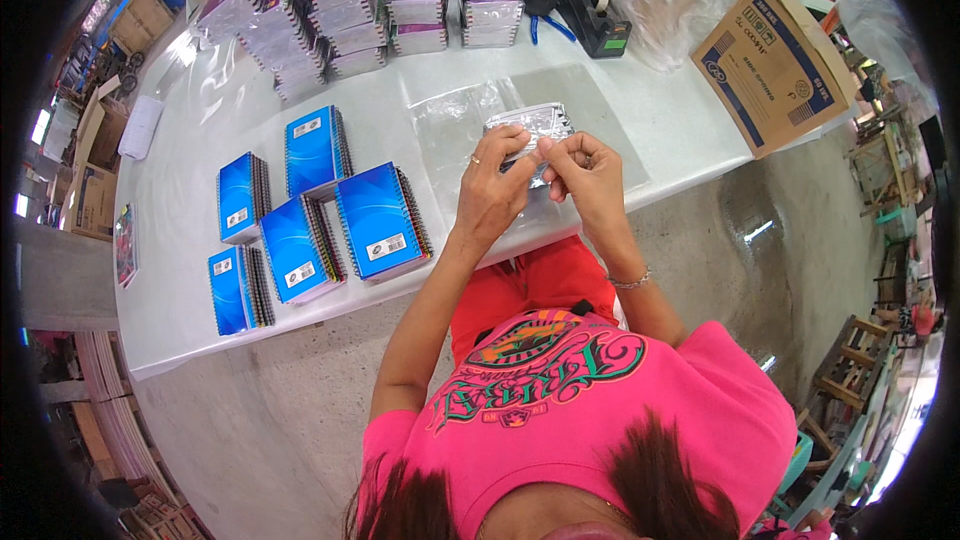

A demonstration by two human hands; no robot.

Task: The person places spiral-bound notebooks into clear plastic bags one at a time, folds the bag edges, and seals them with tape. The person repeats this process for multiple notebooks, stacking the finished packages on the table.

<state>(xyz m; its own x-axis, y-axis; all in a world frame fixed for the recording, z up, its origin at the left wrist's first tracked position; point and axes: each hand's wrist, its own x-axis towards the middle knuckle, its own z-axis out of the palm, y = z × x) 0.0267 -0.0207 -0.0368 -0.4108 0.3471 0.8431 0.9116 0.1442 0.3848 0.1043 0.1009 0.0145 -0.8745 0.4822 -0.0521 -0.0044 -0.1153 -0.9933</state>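
Note:
In front of me on the table lies a small pack of spiral notebooks (545, 120) in shiny clear plastic. My left hand (492, 185) curls its fingers over the pack's left side, and its thumb reaches to my right fingertips. At the pack's near right side, my right hand (587, 172) is closed in a pinch on the plastic wrap, most of which is hidden by the fingers. Clear plastic sheets (448, 125) lie flat under and beside the pack. To the left sit several small stacks of blue spiral notebooks (375, 215), their covers facing up.
Tall piles of plastic-wrapped notebooks (340, 10) line the table's far side. Right of them are blue-handled pliers (541, 5), a black tape dispenser (590, 15) and crumpled plastic (665, 5). A cardboard box (770, 70) stands at the right end, a white roll (140, 127) at the left.

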